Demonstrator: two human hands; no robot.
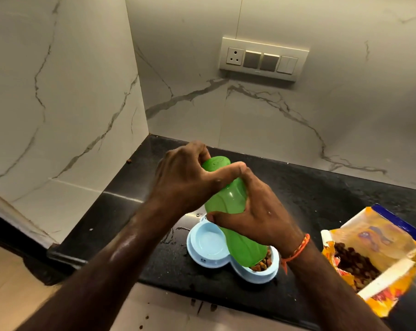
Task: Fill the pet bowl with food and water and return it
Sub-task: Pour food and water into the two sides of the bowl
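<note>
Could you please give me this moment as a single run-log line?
left hand: grips green bottle cap | right hand: holds bottle body | pet bowl: kibble one side, other side without kibble | food bag: open

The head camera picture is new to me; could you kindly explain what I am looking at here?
It is one wide view from a camera worn on a person's head, looking down at their bare hands. The left hand grips the cap end of a green bottle; the right hand holds its body. Below, on the black counter, sits a pale blue double pet bowl: its right cup holds kibble, and whether its left cup holds water I cannot tell. An open food bag lies to the right.
</note>
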